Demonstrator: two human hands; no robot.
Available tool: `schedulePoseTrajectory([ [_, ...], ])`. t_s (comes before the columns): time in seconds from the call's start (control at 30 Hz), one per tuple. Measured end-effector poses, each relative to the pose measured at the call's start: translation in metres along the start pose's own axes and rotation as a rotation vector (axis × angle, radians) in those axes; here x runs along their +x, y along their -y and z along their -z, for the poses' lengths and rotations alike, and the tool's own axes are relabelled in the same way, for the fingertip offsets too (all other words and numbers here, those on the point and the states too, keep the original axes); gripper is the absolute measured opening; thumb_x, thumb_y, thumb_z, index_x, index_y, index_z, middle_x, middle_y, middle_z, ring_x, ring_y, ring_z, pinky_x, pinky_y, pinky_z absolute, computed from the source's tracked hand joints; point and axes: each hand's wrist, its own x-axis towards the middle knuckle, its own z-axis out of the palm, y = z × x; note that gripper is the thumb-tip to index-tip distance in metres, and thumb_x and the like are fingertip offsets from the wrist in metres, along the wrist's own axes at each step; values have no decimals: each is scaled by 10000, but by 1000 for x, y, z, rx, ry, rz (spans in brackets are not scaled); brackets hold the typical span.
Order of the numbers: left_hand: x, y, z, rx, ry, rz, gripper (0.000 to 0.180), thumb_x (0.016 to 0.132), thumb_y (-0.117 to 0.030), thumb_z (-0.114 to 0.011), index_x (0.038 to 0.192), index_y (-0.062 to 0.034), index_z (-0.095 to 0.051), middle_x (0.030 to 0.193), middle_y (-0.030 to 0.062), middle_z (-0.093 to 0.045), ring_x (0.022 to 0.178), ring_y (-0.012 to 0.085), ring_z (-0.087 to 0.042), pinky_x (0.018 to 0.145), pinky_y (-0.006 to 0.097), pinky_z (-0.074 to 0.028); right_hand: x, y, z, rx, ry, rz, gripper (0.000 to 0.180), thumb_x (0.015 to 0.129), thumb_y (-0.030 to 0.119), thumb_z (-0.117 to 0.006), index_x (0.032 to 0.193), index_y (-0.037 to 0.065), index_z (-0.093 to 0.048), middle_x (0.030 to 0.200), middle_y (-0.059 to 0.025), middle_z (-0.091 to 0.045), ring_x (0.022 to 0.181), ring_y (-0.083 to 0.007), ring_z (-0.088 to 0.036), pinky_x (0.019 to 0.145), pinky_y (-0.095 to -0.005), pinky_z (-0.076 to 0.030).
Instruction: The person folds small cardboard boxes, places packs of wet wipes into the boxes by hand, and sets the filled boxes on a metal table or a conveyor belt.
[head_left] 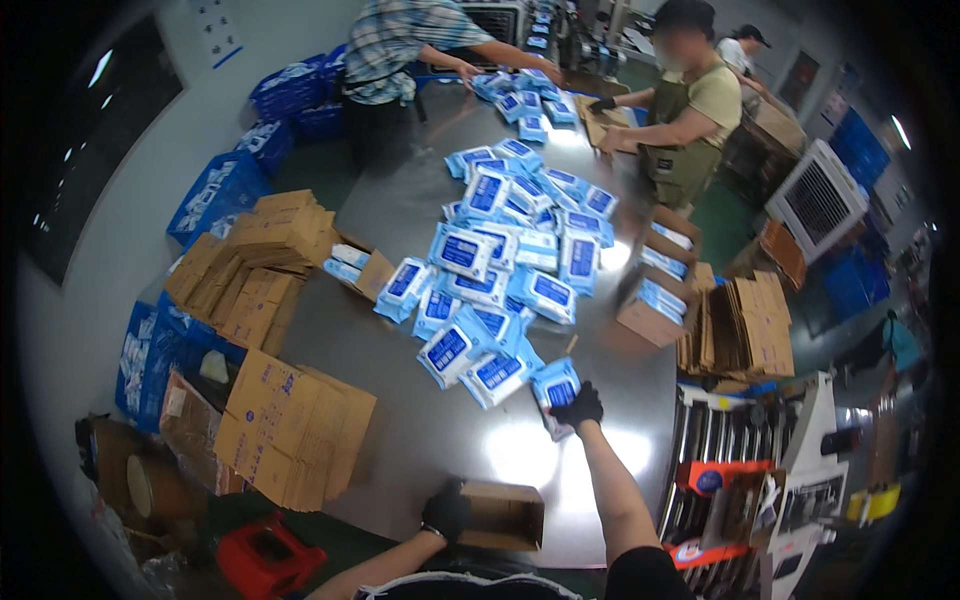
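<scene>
Gloved hands work at the near edge of the steel tabletop (440, 440). The left hand (446, 510) has its grip closed on the near-left wall of a small open cardboard box (503, 515), which sits at the tabletop's edge and looks empty inside. The right hand (580, 405) reaches forward, its grip closing over a blue-and-white wipe pack (553, 385) that lies flat at the near end of the heap; whether the fingers have fully clamped it I cannot tell, since the glove hides them. Judging by the empty box, packing of this carton has barely begun: no pack is in it yet, and the whole load is left to go in.

Beyond, a large heap of wipe packs (505, 240) spreads up the middle of the tabletop. To the left lie stacks of flattened cartons (290, 430), and further left blue crates (215, 195) stand on the floor. To the right, open boxes part-filled with packs (655, 300) stand beside more flat cartons (745, 325). At the far end two other people (690, 110) handle packs and cartons
</scene>
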Motion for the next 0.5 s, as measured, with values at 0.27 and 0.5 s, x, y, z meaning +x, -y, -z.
schedulePoseTrajectory([
  [0.27,-10,30,-24,-38,-133,-163,310,906,-197,-492,1167,-68,-598,1027,186,-671,953,344,-648,814,444,-514,-48,42,-48,1871,969,-406,647,799,220,-778,1325,3,-471,1246,-147,-582,1120,-243,-586,942,-383,-490],
  [0.5,4,9,-20,40,27,-198,398,897,-200,-507,1242,-3,-526,1215,244,-542,1131,368,-536,932,453,-451,7,278,-137,1330,-437,-424,932,688,510,-809,1378,0,-445,1255,-197,-562,1145,-346,-522,952,-418,-452],
])
